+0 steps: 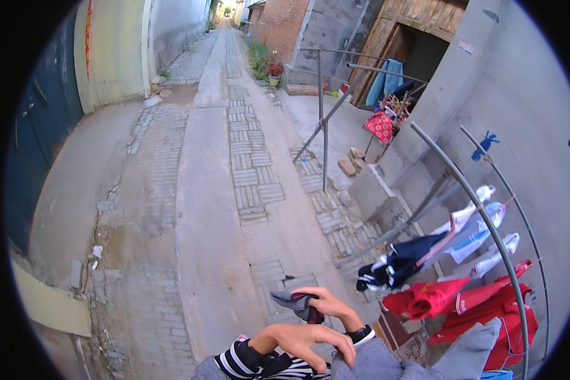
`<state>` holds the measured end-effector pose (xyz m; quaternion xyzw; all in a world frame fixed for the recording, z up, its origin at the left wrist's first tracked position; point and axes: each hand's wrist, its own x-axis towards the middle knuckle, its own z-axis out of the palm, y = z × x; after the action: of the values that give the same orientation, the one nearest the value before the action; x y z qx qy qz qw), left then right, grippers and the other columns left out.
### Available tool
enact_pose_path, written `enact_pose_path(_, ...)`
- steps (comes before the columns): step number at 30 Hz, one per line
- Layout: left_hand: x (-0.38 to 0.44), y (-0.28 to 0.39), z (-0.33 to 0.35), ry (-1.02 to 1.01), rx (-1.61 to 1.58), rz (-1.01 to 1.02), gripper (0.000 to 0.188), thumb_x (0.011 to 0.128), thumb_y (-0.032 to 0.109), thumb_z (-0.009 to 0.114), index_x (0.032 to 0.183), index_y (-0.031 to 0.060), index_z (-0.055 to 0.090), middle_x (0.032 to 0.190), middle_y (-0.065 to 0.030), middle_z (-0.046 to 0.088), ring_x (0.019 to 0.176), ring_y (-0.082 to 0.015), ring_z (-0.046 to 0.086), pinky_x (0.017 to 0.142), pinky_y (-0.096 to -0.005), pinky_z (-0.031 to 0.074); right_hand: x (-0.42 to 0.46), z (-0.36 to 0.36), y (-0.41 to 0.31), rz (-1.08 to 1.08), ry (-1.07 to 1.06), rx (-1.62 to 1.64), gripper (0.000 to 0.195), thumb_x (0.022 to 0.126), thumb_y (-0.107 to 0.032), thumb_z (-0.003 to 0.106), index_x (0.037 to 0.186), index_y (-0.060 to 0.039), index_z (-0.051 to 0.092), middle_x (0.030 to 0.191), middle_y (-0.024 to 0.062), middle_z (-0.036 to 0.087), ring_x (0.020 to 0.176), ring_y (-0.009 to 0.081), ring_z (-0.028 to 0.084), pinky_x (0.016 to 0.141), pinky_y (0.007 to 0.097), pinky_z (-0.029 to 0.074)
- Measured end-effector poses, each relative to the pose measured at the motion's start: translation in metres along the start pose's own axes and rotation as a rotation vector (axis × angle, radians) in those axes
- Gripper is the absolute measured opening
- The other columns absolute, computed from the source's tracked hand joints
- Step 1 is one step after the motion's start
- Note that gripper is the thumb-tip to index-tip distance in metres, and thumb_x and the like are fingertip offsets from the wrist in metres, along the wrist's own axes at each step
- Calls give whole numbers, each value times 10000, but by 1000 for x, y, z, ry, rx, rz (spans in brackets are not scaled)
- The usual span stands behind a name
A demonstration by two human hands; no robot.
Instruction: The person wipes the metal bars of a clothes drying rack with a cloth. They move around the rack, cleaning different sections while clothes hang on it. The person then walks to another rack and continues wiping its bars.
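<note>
Just above the bottom edge, my right hand (330,301) is closed around a small bunched grey-and-black cloth item (292,300) with dark red edging; its exact kind is unclear. Lower and nearer, my left hand (299,339) reaches across to the right, below the right hand. Its bent fingers touch a grey fleece garment (365,358) in front of me, and a firm pinch cannot be made out. A black-and-white striped cuff (237,356) shows at my left wrist, with a dark band over it.
At right, a metal-pipe rack (484,209) carries red garments (484,327), dark trousers (408,261) and white clothes. Farther off stand crossed poles (324,123) and loose bricks (349,164) near a wooden doorway (384,52). A paved lane (209,190) runs ahead past a dark metal gate (42,123).
</note>
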<state>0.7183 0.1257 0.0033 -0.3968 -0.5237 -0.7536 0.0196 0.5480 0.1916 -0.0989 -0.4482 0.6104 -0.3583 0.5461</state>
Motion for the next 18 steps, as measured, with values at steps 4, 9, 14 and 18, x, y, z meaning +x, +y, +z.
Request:
enact_pose_path(4,-77,39,-93,346,-183,157,587,865,462,670,1191,-20,592,1127,-214,621,1097,-370,563,968,-517,398,87,-32,-24,-119,82,-72,459,798,66,448,1210,-39,621,1000,35,654,837,108,576,748,251,486)
enact_pose_path(9,-122,81,-228,161,-72,493,582,862,448,685,1118,-68,603,1078,-233,629,1011,-360,588,905,-533,409,203,-92,-38,-65,135,10,445,808,90,462,1215,-5,615,1086,48,661,996,126,592,876,266,473)
enact_pose_path(14,-80,205,-315,-299,163,294,376,969,273,564,1005,-97,620,954,-208,623,842,-333,603,779,-478,475,337,-158,-76,-79,117,64,394,843,40,500,1216,-3,620,1100,44,661,1017,134,595,907,278,466)
enact_pose_path(18,-70,266,-379,-375,367,280,246,988,189,529,937,-18,650,906,-134,626,810,-264,621,756,-385,500,430,-185,-129,-137,51,135,417,820,59,474,1209,11,615,1084,51,657,985,135,593,873,266,470)
